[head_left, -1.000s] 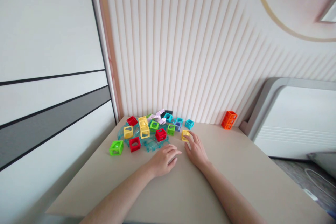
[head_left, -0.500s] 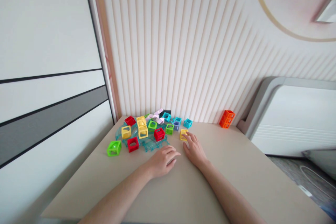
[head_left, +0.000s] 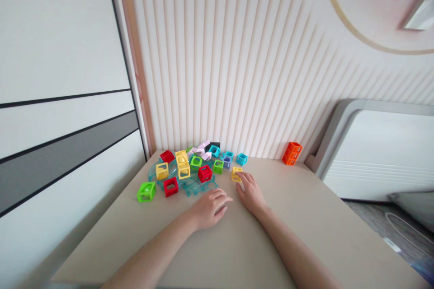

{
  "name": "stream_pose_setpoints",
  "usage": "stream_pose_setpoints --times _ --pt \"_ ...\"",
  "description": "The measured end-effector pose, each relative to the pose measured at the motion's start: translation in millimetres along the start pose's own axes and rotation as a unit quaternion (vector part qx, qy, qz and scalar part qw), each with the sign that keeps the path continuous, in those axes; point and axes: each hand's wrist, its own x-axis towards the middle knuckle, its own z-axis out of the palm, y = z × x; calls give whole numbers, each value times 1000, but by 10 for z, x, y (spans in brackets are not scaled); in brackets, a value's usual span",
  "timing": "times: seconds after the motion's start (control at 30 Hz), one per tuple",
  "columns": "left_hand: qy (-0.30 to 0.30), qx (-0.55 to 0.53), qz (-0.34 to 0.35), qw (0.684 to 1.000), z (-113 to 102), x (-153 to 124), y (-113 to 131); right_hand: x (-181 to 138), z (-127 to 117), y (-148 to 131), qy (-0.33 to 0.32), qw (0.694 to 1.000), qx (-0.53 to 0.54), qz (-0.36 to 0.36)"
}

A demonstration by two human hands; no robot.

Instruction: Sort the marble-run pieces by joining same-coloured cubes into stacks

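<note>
Nothing much has moved: your right hand (head_left: pixel 250 194) still rests loosely curled fingertips on the yellow cube (head_left: pixel 236 174) on the table (head_left: pixel 305 221), and your left hand (head_left: pixel 209 207) lies open and empty just left of it. Whether you pinch that cube or only touch it is hidden behind your fingers

Soft, even daylight fills the room, perhaps from the right. The left hand (head_left: pixel 208 207) and right hand (head_left: pixel 250 193) throw only faint shadows on the table (head_left: pixel 305 226). The wall slats (head_left: pixel 237 76) bow toward the edges, and the floor (head_left: pixel 400 235) at lower right looks blurred.
</note>
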Motion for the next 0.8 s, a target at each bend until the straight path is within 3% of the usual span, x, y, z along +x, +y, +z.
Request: stream_pose_setpoints --times 0.47,0.67,0.8 --pt "-5 -9 -3 1000 -17 12 17 9 -78 -88 -13 997 27 66" --pt "77 -103 -89 988 -10 19 11 41 -95 -188 109 986 125 3" --pt "142 -237 -170 946 42 44 -11 25 -152 -335 153 972 165 -64"
